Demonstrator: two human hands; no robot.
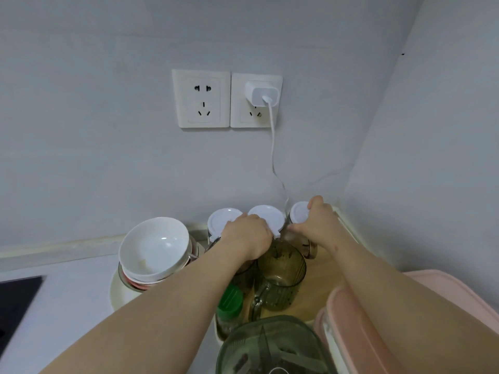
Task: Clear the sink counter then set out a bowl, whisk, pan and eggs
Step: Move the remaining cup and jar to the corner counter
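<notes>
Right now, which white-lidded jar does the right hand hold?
The rightmost jar of the three: only its lid has the right hand curled round it.

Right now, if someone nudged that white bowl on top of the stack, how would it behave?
The white bowl sits tilted on the stack of bowls, so a nudge would probably slide or tip it. Its glossy surface suggests glazed ceramic: likely stiff, slippery and breakable. It looks nearly empty, so probably fairly light.
</notes>
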